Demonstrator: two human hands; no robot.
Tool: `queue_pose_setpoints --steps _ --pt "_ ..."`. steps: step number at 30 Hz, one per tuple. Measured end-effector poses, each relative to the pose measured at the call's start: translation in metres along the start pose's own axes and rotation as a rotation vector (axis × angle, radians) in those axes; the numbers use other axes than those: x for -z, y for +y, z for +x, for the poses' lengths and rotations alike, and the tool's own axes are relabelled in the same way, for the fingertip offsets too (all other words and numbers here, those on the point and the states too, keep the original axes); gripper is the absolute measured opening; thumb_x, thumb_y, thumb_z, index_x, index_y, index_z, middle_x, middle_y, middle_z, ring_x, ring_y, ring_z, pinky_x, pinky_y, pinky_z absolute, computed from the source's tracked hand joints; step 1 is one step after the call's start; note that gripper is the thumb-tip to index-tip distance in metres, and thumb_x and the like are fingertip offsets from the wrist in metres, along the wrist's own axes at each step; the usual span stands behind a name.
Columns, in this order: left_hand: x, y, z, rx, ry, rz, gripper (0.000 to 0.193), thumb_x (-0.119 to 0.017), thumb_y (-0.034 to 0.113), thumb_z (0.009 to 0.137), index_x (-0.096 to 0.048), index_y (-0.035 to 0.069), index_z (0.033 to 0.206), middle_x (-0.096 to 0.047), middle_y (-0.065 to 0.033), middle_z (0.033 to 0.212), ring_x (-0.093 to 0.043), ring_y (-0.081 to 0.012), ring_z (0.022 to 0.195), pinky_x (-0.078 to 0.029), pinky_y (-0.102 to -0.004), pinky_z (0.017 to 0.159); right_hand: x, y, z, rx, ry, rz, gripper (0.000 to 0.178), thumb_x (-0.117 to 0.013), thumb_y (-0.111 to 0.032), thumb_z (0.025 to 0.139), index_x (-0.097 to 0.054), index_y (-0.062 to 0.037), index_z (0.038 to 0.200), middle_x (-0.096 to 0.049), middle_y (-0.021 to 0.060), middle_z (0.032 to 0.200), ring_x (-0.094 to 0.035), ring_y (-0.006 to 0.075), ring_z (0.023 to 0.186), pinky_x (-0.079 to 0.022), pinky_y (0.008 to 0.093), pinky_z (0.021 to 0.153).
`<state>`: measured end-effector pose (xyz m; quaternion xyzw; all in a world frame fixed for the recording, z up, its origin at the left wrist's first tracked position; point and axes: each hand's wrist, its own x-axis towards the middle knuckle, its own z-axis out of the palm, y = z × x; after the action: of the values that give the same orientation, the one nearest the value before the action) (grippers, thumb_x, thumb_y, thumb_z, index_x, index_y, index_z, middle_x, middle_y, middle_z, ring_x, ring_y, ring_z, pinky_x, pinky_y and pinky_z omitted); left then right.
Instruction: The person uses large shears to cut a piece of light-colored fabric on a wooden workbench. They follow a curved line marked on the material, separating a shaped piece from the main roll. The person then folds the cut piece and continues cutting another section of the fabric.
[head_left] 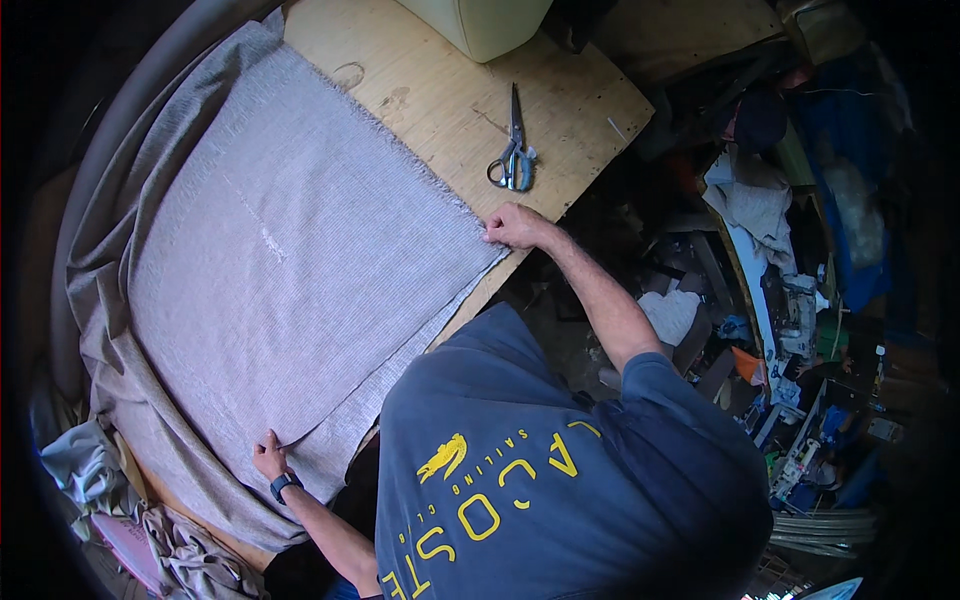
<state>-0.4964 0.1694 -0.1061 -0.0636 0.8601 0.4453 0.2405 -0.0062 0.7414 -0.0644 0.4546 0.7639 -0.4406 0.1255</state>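
Note:
A large piece of grey woven fabric [310,240] with a frayed edge lies spread over a wooden table [590,130]. My right hand [518,226] pinches its frayed corner at the table's near right edge. Farther left and nearer to me, my left hand [270,456], with a dark watch on the wrist, grips the fabric's near edge between thumb and fingers. Below that edge a paler layer of cloth [375,393] shows. Beyond my right hand lies a pair of scissors [514,145], its blades pointing away from me.
Bunched fabric [110,270] hangs in folds along the left side. A pale cushioned block [480,25] stands at the table's far edge. At the right, a sewing machine [800,310] and a cluttered bench hold scraps of cloth. More crumpled cloth [85,470] lies at the lower left.

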Motion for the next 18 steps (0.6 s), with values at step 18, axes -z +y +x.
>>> queue_pose_setpoints --steps 18 --pt "-0.003 -0.020 -0.007 -0.020 0.069 0.181 0.025 -0.076 0.018 0.087 -0.060 0.000 0.088 -0.062 -0.0072 0.075 -0.057 -0.0165 0.062 -0.048 -0.0327 0.054 -0.012 -0.002 -0.014 -0.043 0.140 -0.028 0.023 -0.072 -0.028 0.083 -0.071 -0.0060 0.089 -0.071 0.0145 0.083 -0.068 0.0291 0.078 -0.052 0.0435 0.073"
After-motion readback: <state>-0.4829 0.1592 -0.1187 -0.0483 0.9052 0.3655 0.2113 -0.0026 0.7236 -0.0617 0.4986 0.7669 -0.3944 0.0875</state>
